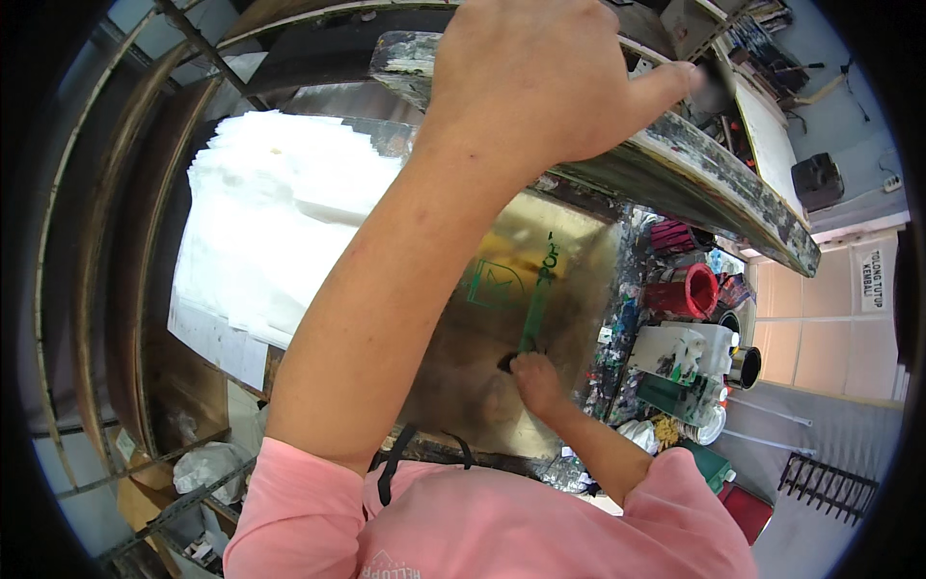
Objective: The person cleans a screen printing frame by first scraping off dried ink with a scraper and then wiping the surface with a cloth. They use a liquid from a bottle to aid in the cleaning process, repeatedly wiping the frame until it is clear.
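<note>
My left arm reaches up across the view, and my left hand [540, 82] is closed over the edge of a raised, paint-spattered wooden frame [719, 183], its thumb stretched to the right. The other fingers are mostly hidden behind the back of the hand. Below the frame lies a shiny, gold-toned surface [588, 280] bearing a green printed mark [497, 285], letters and a green strip. My right hand [538, 384] is closed at the lower end of that strip. A small dark bit shows at its fingertips; I cannot make out what it is.
A tall stack of white sheets [270, 198] stands on the left, partly behind my forearm. To the right are a red ink can [685, 289], stained plastic jugs [680, 347] and a dark can [745, 368]. Wooden shelf boards [116, 251] line the far left.
</note>
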The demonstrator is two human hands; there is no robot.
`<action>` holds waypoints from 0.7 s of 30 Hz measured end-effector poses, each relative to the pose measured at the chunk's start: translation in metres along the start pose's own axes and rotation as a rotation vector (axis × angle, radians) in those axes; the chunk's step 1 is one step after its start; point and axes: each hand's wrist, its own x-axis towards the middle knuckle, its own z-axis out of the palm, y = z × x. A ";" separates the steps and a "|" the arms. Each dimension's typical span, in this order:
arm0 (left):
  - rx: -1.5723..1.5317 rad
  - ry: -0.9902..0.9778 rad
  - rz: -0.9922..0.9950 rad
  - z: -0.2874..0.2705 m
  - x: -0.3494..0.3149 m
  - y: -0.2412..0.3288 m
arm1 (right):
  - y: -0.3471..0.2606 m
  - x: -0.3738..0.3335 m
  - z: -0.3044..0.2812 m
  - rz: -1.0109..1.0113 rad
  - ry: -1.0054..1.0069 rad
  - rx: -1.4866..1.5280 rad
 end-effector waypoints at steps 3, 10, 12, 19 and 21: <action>-0.006 -0.124 -0.087 -0.004 0.009 0.006 | 0.011 -0.002 0.009 0.038 0.088 0.021; 0.103 -0.085 -0.090 0.002 0.003 0.010 | 0.130 0.161 -0.057 0.589 0.354 0.221; 0.088 -0.044 -0.057 0.003 -0.001 0.006 | 0.156 0.194 -0.078 0.529 0.269 -0.103; 0.046 0.009 0.005 0.011 -0.002 -0.001 | 0.086 0.123 -0.035 0.407 0.181 0.113; 0.062 0.032 0.002 0.010 0.000 0.002 | 0.041 0.067 -0.012 0.208 0.102 -0.065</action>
